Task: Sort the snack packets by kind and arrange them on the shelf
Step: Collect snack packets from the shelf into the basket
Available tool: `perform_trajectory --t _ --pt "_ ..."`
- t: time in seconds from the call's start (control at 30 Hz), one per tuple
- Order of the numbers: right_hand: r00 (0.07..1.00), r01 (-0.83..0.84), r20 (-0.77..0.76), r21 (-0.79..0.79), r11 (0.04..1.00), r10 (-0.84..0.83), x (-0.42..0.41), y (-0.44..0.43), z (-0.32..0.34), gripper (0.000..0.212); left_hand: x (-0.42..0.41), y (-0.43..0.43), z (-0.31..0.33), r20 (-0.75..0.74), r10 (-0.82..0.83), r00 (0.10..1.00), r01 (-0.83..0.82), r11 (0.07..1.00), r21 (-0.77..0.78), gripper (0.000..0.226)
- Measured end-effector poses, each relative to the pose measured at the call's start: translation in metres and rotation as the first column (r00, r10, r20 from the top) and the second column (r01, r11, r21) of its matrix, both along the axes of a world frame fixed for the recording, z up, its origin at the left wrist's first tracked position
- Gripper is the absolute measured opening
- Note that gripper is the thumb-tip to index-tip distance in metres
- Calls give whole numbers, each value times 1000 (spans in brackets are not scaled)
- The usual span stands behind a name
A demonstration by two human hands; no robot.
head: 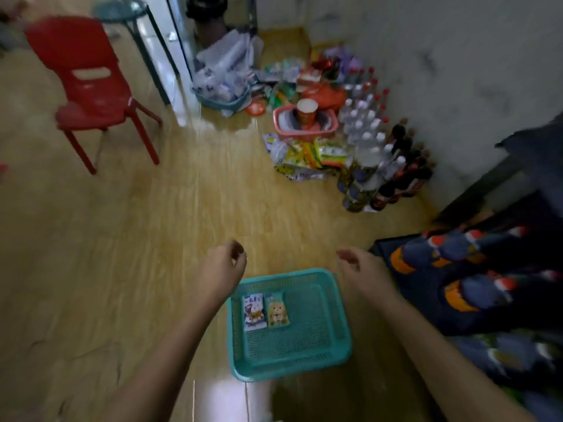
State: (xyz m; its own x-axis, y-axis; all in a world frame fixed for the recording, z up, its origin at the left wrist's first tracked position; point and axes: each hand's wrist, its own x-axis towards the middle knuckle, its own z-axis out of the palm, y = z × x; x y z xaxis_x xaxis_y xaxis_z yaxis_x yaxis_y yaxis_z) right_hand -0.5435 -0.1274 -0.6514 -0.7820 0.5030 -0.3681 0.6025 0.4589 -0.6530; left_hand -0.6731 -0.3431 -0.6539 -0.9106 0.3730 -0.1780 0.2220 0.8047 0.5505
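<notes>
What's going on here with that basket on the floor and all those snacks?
A person is midway through sorting. The left hand and right hand hover empty near a teal basket on the floor. In it a blue packet and a green packet lie side by side. More snacks are piled by the wall, next to rows of bottles.

Glossy wood-look floor (152, 239); perforated teal plastic basket (341, 324); shiny, perhaps foil, snack packets (266, 310); smooth red plastic chair (91, 95).

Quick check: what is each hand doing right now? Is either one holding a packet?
Left hand: open, fingers loosely curled, holding nothing.
Right hand: open, fingers loosely curled, holding nothing.
</notes>
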Motion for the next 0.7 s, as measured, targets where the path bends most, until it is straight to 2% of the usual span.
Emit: perform_trajectory --t 0.13,0.2,0.33,0.43,0.53,0.63,0.7 --pt "989 28 -145 251 968 8 25 33 211 26 -4 33 211 -266 -181 947 163 982 -92 20" --pt "978 79 -208 347 935 -5 49 46 308 24 2 49 307 -363 -230 903 213 973 -87 20" --pt "962 183 -269 516 837 -45 115 62 455 26 28 78 456 -562 -323 762 345 936 -70 24" --pt "952 271 -283 607 747 -115 179 60 525 26 60 95 524 -631 -385 673 466 884 -41 27" --pt "921 385 -314 637 668 -230 249 44 573 27 102 114 564 -659 -456 598 599 801 -11 25" --pt "872 488 -337 647 586 -355 316 19 598 28 151 133 583 -670 -534 516 726 688 11 23" --pt "835 538 -338 665 518 -434 358 0 605 28 187 146 588 -658 -612 439 816 578 7 23"
